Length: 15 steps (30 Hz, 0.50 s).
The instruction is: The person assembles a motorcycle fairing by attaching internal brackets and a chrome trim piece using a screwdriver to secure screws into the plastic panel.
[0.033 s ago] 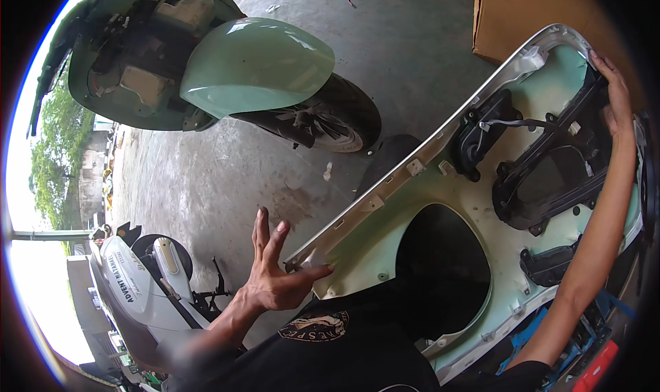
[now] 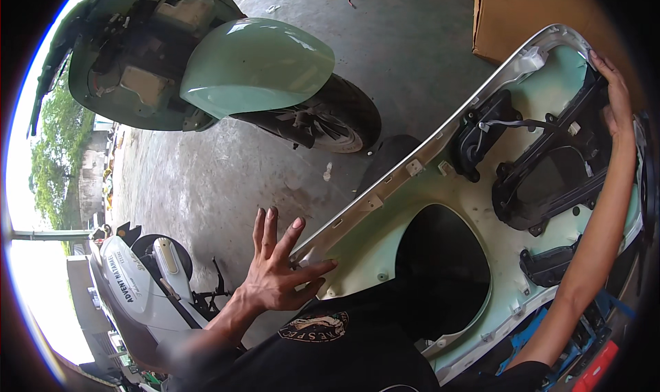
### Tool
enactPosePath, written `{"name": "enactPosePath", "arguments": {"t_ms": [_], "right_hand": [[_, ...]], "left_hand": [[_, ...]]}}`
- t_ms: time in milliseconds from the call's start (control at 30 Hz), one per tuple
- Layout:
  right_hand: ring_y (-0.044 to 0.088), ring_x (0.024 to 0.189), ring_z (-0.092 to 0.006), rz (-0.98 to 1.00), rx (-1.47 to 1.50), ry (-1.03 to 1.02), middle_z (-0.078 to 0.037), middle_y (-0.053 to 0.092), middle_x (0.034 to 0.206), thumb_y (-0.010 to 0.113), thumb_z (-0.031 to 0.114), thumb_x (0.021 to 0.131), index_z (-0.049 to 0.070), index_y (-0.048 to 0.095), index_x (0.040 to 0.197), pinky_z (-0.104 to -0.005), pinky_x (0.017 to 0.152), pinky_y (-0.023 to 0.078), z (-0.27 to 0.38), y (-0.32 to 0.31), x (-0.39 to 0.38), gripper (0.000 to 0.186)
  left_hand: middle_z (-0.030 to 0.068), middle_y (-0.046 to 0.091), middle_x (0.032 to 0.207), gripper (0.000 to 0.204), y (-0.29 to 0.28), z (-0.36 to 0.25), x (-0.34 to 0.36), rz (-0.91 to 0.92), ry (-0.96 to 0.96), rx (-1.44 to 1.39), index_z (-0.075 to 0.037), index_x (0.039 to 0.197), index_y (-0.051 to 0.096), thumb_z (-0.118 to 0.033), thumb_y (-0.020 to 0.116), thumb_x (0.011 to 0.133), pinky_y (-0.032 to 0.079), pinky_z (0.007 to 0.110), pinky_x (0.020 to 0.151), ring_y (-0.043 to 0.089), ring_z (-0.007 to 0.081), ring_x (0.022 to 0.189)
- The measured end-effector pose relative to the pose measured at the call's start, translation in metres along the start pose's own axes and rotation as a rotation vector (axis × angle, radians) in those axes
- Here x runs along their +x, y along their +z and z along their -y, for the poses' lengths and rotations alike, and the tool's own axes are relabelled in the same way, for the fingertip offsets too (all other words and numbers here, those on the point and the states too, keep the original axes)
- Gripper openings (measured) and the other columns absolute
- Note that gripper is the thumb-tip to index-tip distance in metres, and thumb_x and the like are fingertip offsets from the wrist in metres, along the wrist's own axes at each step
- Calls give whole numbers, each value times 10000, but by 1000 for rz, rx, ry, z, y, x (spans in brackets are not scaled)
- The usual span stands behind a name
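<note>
A large vehicle body panel (image 2: 364, 230), pale green and beige on its inner face with a whitish rim, slants across the right half against my black shirt. My right hand (image 2: 615, 93) grips its far upper-right edge, fingertips curled over the rim. Fingers spread, my left hand (image 2: 278, 275) hovers over the panel's near-left end; whether it touches the panel I cannot tell. A big oval opening (image 2: 443, 268) pierces the panel. Fixed to its inside are a black housing (image 2: 476, 141) with a grey cable and a black frame (image 2: 507, 206) with an opening in it.
A green front fender (image 2: 258, 65) over a black wheel (image 2: 354, 114) stands at the upper left. A white motorbike (image 2: 130, 282) is at the lower left. Behind the panel is a cardboard box (image 2: 529, 14). Blue and red items (image 2: 595, 368) lie at the lower right.
My left hand has turned slightly and its fingers have spread, one swinging up and right and another showing lower down. My right hand and the panel stay put.
</note>
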State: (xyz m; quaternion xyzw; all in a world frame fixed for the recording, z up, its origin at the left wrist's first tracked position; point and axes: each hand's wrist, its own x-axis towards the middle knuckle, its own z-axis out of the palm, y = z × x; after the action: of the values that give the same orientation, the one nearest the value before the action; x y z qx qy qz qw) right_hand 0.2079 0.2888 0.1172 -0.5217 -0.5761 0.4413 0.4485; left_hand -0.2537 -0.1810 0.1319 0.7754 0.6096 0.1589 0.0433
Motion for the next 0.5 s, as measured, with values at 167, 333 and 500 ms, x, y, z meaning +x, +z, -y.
{"name": "enactPosePath", "arguments": {"t_ms": [167, 333, 500], "right_hand": [[545, 1211, -135, 8, 100, -15, -27, 667, 1234, 629, 298, 950, 77, 676, 1247, -320, 1109, 314, 4, 6, -7, 374], [540, 1215, -130, 10, 162, 0, -25, 668, 1231, 626, 303, 950, 79, 677, 1253, -316, 1114, 306, 8, 13, -10, 380], [408, 1346, -168, -17, 133, 1, -25, 645, 1281, 633, 352, 936, 123, 688, 1257, -438, 1171, 143, -3, -6, 0, 398]], "left_hand": [[0, 223, 1649, 159, -34, -20, 45, 543, 81, 293, -293, 943, 755, -259, 706, 796, 36, 726, 1171, 58, 395, 1532], [-4, 234, 1645, 96, -38, -20, 83, 824, 355, 363, -251, 871, 761, -233, 667, 884, -23, 707, 1185, 89, 297, 1539], [67, 306, 1607, 141, -33, -12, 104, 988, 449, 291, -216, 831, 775, -219, 648, 891, 6, 662, 1214, 73, 302, 1541]]}}
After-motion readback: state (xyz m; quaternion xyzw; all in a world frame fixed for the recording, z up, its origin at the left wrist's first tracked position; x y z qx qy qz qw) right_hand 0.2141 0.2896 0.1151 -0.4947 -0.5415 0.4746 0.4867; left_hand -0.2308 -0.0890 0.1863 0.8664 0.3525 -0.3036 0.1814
